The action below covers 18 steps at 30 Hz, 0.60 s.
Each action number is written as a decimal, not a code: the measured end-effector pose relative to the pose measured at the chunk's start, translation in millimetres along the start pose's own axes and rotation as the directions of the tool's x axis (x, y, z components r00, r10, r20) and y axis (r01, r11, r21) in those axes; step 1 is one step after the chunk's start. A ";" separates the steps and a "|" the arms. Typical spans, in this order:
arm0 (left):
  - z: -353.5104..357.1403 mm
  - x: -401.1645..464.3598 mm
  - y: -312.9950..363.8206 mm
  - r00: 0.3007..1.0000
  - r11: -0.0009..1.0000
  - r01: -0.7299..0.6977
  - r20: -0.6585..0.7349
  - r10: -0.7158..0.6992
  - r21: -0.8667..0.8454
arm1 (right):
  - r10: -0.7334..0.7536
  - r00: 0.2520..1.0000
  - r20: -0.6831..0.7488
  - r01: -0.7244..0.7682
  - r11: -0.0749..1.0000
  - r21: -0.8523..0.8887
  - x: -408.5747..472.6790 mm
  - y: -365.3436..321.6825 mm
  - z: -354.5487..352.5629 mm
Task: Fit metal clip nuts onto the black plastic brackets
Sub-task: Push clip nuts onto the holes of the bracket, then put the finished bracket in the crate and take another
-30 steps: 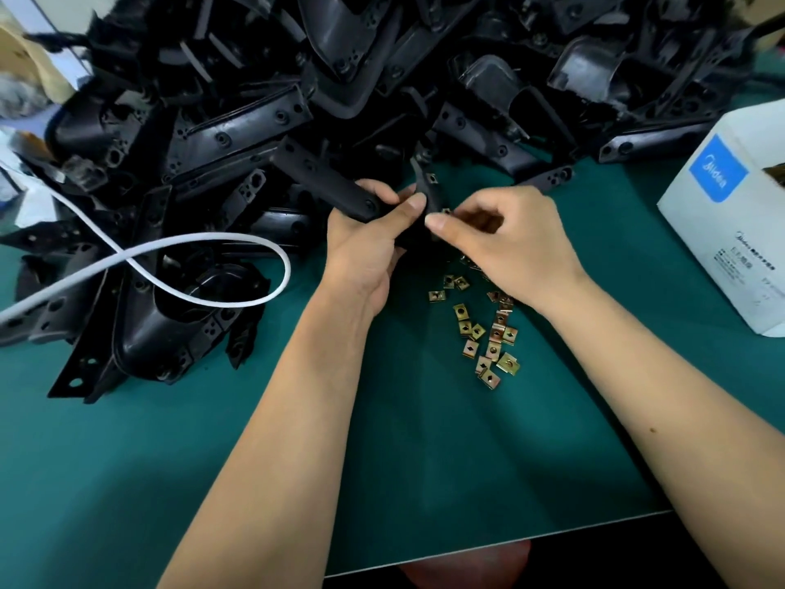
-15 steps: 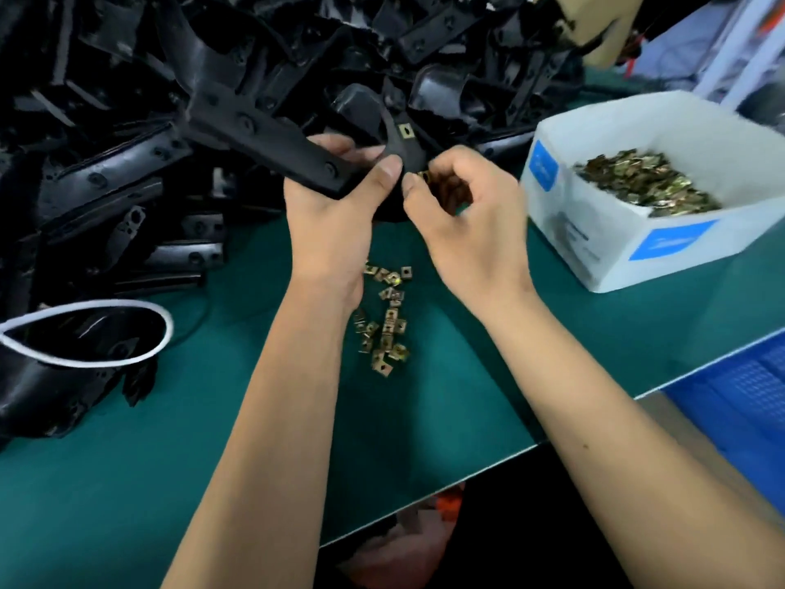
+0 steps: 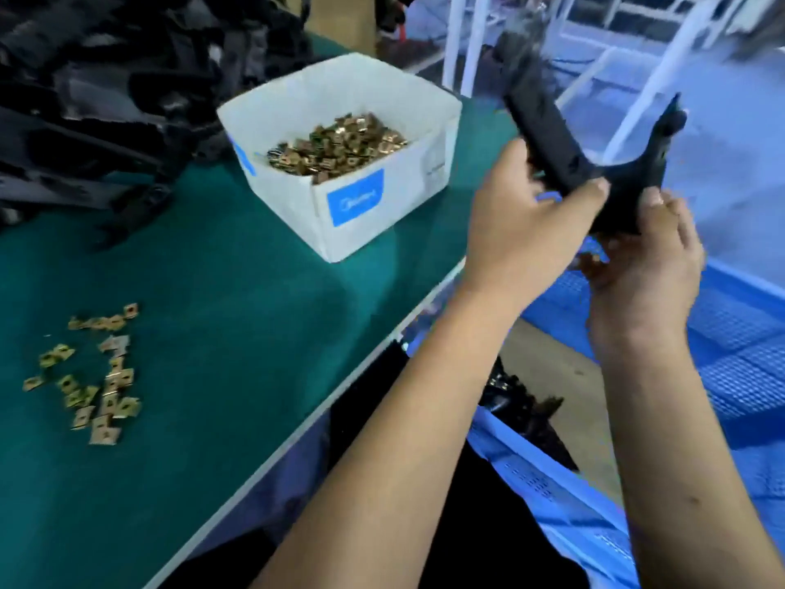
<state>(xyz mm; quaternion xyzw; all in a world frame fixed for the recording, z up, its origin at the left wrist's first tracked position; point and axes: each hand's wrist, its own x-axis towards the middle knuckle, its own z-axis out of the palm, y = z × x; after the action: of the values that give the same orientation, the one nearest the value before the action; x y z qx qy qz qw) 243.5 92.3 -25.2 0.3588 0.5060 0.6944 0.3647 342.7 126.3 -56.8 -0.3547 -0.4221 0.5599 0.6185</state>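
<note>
Black plastic bracket point(image 3: 565, 150), 1 piece, U-shaped with 2 upturned arms, held in the air past the table's right edge, above the blue crates. Left hand point(image 3: 522, 218): clasped around the bracket's longer left arm, thumb pressed on its lower bend. Right hand point(image 3: 645, 265): gripping the bracket's base from below, thumb laid up against the shorter right arm. Whether a clip nut sits on this bracket cannot be told (the view is motion-blurred).

Blue plastic crates point(image 3: 739, 359), at least 2, mesh-walled, standing low beside the table; the nearer one holds a few black parts point(image 3: 526, 414).

White cardboard box point(image 3: 361, 206), 1, with blue labels, on the table near its right edge; filled with a heap of brass-coloured clip nuts point(image 3: 335, 148), too many to count.

Loose clip nuts point(image 3: 93, 376), roughly 15 to 20, scattered in 1 cluster on the green table point(image 3: 238, 333), well apart from both hands.

Pile of black brackets point(image 3: 97, 87), count not legible, at the table's far left, just beside the box.
</note>
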 end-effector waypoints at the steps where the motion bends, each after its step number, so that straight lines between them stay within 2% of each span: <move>1: 14.5 2.1 -23.2 0.996 0.996 0.079 0.025 -0.080 0.039 | 0.058 0.997 -0.042 -0.058 0.998 0.010 6.6 10.7 -22.1; 3: 29.8 3.6 -73.9 0.961 0.960 0.268 0.046 -0.272 0.079 | 0.212 0.970 -0.122 -0.207 0.977 0.052 13.5 43.3 -58.8; 4: 36.9 0.7 -98.0 0.921 0.922 0.380 0.056 -0.384 0.078 | 0.301 0.939 -0.167 -0.293 0.953 0.070 14.2 61.1 -77.2; 6: 38.5 -9.6 -142.2 0.807 0.805 0.585 0.028 -0.590 0.101 | 0.491 0.829 -0.266 -0.487 0.869 0.088 9.9 99.2 -105.4; 7: 34.9 -16.8 -162.3 0.752 0.743 0.652 0.001 -0.660 0.150 | 0.581 0.748 -0.322 -0.584 0.806 0.097 4.5 118.5 -118.5; 9: 24.8 -32.1 -197.2 0.675 0.634 0.710 -0.039 -0.736 0.307 | 0.708 0.585 -0.395 -0.728 0.673 0.128 -6.8 151.4 -140.9; 11: 14.1 -45.9 -221.8 0.640 0.537 0.690 -0.063 -0.766 0.485 | 0.777 0.474 -0.413 -0.807 0.571 0.148 -15.6 174.3 -156.6; 13: 6.3 -55.1 -236.7 0.633 0.477 0.646 -0.068 -0.772 0.596 | 0.818 0.425 -0.387 -0.826 0.526 0.204 -21.1 187.5 -161.6; 15: 4.5 -58.1 -241.4 0.666 0.485 0.602 -0.064 -0.743 0.635 | 0.841 0.406 -0.358 -0.856 0.487 0.173 -25.9 196.1 -159.6; 18: 5.0 -55.0 -228.8 0.816 0.584 0.443 -0.035 -0.578 0.680 | 0.818 0.464 -0.341 -0.859 0.509 0.051 -22.0 193.6 -146.7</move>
<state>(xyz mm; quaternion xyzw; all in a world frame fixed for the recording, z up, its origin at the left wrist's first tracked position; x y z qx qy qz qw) 306.9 97.5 -251.8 0.3664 0.7618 0.2966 0.4444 401.1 133.0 -293.6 -0.6408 -0.1206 0.6968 0.2987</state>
